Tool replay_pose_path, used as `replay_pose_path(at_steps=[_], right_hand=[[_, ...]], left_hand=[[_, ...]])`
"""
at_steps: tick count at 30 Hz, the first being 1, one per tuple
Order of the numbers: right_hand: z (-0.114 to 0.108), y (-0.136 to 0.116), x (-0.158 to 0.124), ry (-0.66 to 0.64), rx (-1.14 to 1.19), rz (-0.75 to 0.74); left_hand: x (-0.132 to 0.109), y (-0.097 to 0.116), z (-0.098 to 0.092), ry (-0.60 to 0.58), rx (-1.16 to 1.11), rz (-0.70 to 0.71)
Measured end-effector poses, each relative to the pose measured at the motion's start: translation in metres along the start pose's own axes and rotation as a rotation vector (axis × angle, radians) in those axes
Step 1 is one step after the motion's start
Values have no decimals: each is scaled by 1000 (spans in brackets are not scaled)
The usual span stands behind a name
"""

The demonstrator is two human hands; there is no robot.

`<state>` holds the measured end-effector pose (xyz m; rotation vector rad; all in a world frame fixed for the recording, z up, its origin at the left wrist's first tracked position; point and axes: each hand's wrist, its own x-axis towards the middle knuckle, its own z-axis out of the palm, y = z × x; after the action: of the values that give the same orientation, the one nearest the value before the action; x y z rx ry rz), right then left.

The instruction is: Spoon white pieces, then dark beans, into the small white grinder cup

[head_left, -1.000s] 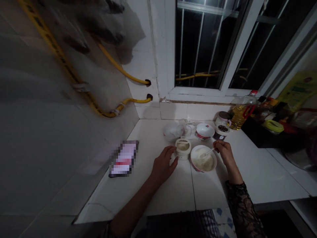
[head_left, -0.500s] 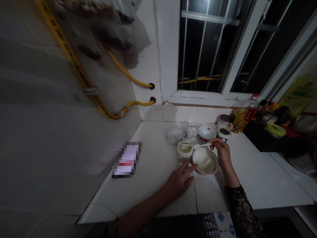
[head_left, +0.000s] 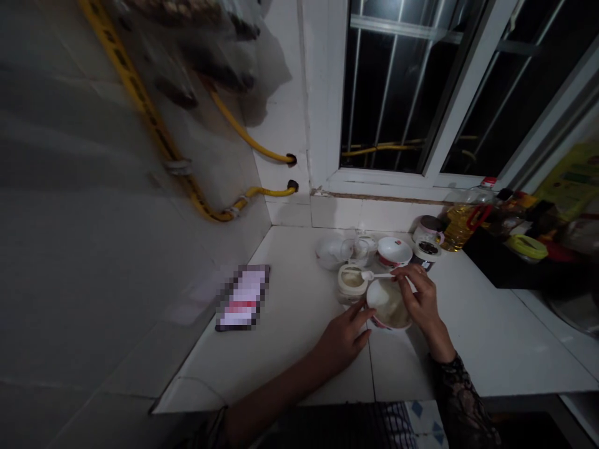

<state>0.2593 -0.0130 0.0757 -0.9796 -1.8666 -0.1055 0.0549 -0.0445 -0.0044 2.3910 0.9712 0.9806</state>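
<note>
My left hand [head_left: 345, 337] grips the left side of a white bowl [head_left: 382, 293], its fingertips on the rim. Pale contents lie inside that bowl. Between the thumb and fingers of my right hand [head_left: 422, 298] is the handle of a small white spoon [head_left: 381, 275]. The spoon is roughly level above the bowl's far rim, its head at the right edge of an open jar [head_left: 352, 298]. Pale stuff shows in the jar, which stands just left of the bowl. Whether the spoon touches the jar rim, I cannot tell.
Behind are a clear glass bowl [head_left: 327, 254], a second white bowl [head_left: 395, 249] and a dark-lidded jar [head_left: 428, 229]. An oil bottle [head_left: 458, 227] stands by a black box [head_left: 491, 262] at right. A phone [head_left: 243, 299], pixelated, lies at left on the counter [head_left: 299, 324].
My right hand has moved left over the bowl's right rim, bringing the spoon head to the jar's edge. My left hand stays at the bowl. The camera view has shifted slightly.
</note>
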Motion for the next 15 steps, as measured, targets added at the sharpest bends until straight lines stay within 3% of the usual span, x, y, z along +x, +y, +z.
replay_pose_path(at_steps=[2, 5, 10, 15], right_hand=[[-10, 7, -5, 36, 26, 95], [-24, 18, -15, -4, -52, 101], [-34, 21, -25, -192, -320, -86], [-36, 7, -23, -435, -291, -138]], left_hand=[[1, 3, -2, -28, -34, -22], [2, 7, -2, -39, -49, -33], [6, 8, 6, 25, -20, -37], [6, 5, 17, 107, 28, -2]])
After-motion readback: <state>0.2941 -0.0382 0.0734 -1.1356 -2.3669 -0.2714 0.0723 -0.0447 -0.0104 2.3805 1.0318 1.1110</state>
